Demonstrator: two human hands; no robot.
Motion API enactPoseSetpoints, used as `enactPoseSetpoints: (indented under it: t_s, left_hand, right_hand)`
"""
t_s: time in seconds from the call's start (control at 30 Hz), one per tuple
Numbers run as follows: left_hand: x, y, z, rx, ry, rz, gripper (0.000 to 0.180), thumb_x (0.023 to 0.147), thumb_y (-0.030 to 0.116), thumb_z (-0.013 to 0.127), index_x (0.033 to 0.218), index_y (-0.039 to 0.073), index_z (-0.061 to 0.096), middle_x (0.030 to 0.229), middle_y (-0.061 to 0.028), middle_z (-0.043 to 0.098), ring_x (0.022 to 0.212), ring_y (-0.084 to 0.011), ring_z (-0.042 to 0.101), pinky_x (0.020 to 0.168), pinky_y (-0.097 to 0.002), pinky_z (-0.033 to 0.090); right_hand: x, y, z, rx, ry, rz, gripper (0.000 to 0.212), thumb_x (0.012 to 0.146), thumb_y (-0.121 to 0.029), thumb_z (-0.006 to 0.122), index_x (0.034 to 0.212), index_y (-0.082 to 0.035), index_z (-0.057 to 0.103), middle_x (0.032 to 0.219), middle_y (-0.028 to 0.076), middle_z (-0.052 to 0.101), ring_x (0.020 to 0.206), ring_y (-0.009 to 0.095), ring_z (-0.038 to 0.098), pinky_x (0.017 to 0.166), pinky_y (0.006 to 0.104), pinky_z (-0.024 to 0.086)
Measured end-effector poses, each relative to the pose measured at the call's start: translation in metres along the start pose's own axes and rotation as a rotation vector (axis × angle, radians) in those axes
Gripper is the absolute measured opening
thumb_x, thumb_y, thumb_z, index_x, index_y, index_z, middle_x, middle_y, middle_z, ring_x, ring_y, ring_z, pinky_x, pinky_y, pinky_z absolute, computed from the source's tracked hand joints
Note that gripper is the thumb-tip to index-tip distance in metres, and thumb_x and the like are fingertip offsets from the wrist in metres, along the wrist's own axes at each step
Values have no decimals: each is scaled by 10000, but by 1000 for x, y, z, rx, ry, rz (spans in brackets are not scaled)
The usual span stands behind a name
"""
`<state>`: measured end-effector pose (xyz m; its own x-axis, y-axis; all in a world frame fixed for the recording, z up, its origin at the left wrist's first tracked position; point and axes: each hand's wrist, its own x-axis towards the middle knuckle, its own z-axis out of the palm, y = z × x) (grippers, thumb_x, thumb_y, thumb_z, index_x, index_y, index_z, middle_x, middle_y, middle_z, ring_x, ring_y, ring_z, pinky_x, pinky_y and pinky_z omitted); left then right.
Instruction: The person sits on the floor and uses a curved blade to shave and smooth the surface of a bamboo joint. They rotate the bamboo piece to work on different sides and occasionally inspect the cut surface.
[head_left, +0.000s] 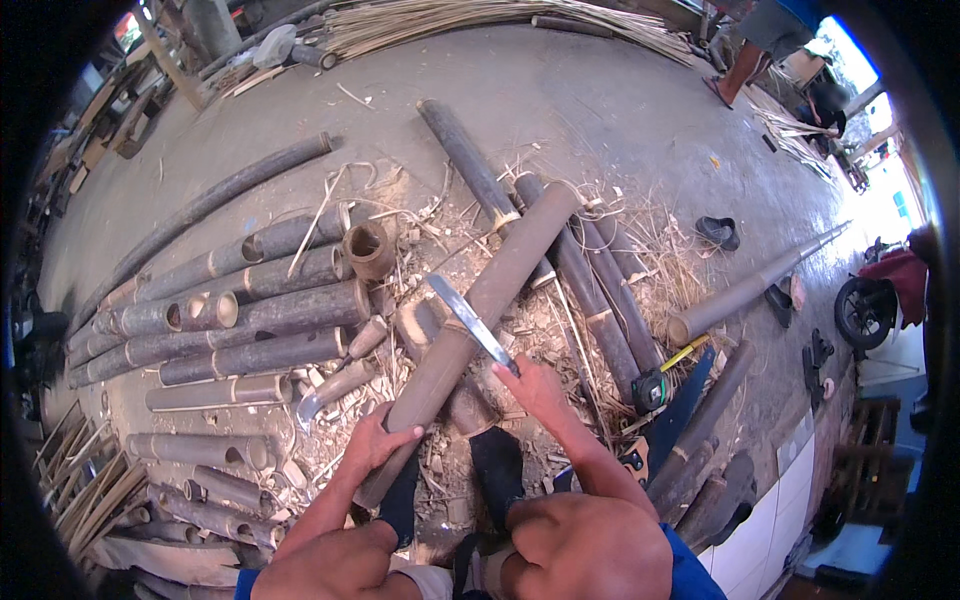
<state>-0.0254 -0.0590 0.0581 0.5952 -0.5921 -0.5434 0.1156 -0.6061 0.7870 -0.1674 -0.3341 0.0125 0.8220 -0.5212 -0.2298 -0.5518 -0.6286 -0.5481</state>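
Note:
A thick brown bamboo pole slants from near my lap up toward the right, its middle resting across other bamboo. My left hand is wrapped round its near part, thumb lying along the top. In my right hand is a large knife, its broad bright blade lying across the pole near a joint. The handle is mostly hidden in my fist. Under the pole, a short bamboo piece lies among pale wood chips.
Bamboo lengths with cut holes are stacked at left, beside a curved-blade knife. Dark poles, a tape measure and a saw lie to the right. A person stands far right; sandals lie nearer.

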Motion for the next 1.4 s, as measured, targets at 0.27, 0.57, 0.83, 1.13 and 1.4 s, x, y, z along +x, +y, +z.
enactPoseSetpoints:
  t_s: [0.27,0.57,0.83,1.13,1.4]
  left_hand:
    - [0,-12,4,41,18,-5,865,742,557,835,1336,-30,610,1213,-256,697,1130,-347,673,971,-437,513]
    - [5,-25,9,166,83,70,837,714,563,843,1261,-34,633,1137,-283,702,1081,-379,684,920,-455,515]
    - [4,-8,0,128,-16,3,904,748,586,817,1356,-44,592,1199,-286,695,1138,-379,672,971,-437,517]
    - [6,-11,3,244,-29,-74,1013,801,680,722,1462,-49,480,1335,-316,615,1258,-424,597,1070,-458,458]
    - [8,-15,-3,225,-78,-82,983,842,658,688,1464,-70,469,1358,-327,598,1286,-412,584,1088,-440,443]
  right_hand:
    - [10,11,-4,-139,-125,114,784,958,-761,426,1062,-14,643,803,276,704,796,474,713,706,574,563]
    - [13,8,-7,-237,-382,-133,772,939,-787,420,1053,-59,650,759,232,698,761,436,721,693,549,577]
    - [12,11,-2,-210,-465,-298,708,956,-728,495,986,-40,660,724,242,684,728,438,709,686,537,568]
    - [11,12,1,-180,-269,-77,807,951,-795,385,1116,-50,651,827,232,716,786,428,723,709,543,574]
    - [12,7,0,20,-139,45,727,967,-727,461,1020,-30,664,778,254,696,813,463,707,755,559,561]
